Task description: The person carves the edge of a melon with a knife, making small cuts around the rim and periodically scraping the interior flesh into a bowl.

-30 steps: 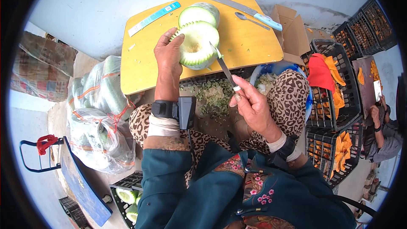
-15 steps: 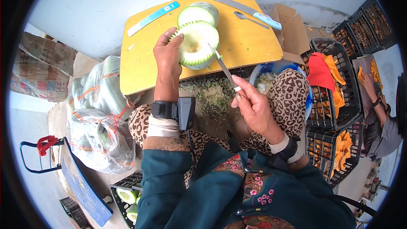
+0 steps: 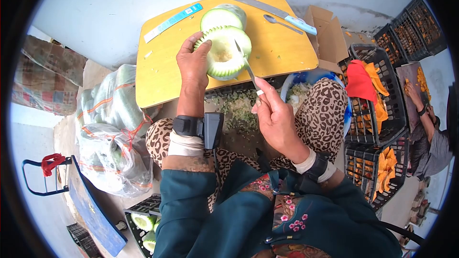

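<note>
My left hand (image 3: 193,63) grips a cut green gourd half (image 3: 224,52), cut face up, over the near edge of the yellow table (image 3: 162,71). My right hand (image 3: 271,113) holds a small knife (image 3: 246,67) whose blade touches the right side of the gourd's rim. A second gourd piece (image 3: 221,16) lies on the table just behind it.
A large knife (image 3: 275,8), a spoon (image 3: 279,21) and a blue packet (image 3: 174,18) lie on the table. Green scraps (image 3: 239,105) cover the ground below. Bagged gourds (image 3: 112,114) sit left; black crates (image 3: 373,114) with orange slices and another person (image 3: 428,138) are right.
My right hand has moved up and left, bringing the blade deeper against the gourd's rim. My left hand has shifted the gourd slightly right and up.
</note>
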{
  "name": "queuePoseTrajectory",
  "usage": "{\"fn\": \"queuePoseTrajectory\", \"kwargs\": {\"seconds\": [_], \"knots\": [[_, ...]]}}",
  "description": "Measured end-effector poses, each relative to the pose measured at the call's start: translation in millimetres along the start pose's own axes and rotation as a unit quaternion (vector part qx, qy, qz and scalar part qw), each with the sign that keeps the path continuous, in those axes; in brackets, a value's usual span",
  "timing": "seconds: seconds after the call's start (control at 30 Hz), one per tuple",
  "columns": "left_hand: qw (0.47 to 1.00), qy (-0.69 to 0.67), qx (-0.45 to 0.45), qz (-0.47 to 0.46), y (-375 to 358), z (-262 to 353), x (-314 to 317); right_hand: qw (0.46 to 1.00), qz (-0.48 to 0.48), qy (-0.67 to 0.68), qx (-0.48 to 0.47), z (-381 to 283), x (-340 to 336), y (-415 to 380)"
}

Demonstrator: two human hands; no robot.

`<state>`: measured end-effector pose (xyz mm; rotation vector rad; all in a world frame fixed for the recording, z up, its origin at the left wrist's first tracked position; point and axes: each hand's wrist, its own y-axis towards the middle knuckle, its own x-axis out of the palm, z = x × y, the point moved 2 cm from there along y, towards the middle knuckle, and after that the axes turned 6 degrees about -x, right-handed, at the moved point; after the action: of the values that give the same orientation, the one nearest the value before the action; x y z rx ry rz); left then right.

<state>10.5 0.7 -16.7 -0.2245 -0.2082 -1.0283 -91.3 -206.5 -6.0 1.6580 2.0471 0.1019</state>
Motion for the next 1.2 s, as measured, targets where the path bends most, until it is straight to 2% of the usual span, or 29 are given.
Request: {"fn": "queuePoseTrajectory", "kwargs": {"seconds": [0.17,0.27,0.57,0.97,1.07,1.17,1.2], "knots": [[1.000,-0.012,-0.005,-0.007,-3,1,2,1.000,-0.013,-0.008,-0.004,-3,2,16],[1.000,-0.012,-0.001,-0.013,-4,1,4,0.999,0.010,0.002,-0.039,0,8,25],[1.000,-0.001,0.005,0.003,-4,1,5,0.992,0.002,-0.091,-0.087,0,11,34],[0.999,0.025,0.041,0.004,-6,-3,6,0.998,-0.054,-0.027,-0.001,3,-2,13],[0.999,0.014,0.029,0.011,-5,1,7,0.993,-0.005,-0.045,-0.110,12,-2,-8],[1.000,0.007,0.022,0.001,-7,0,6,0.997,-0.064,-0.049,-0.010,13,-11,-17],[1.000,0.005,0.019,-0.001,-7,0,6,0.997,-0.060,-0.040,-0.017,11,-11,-19]]}}
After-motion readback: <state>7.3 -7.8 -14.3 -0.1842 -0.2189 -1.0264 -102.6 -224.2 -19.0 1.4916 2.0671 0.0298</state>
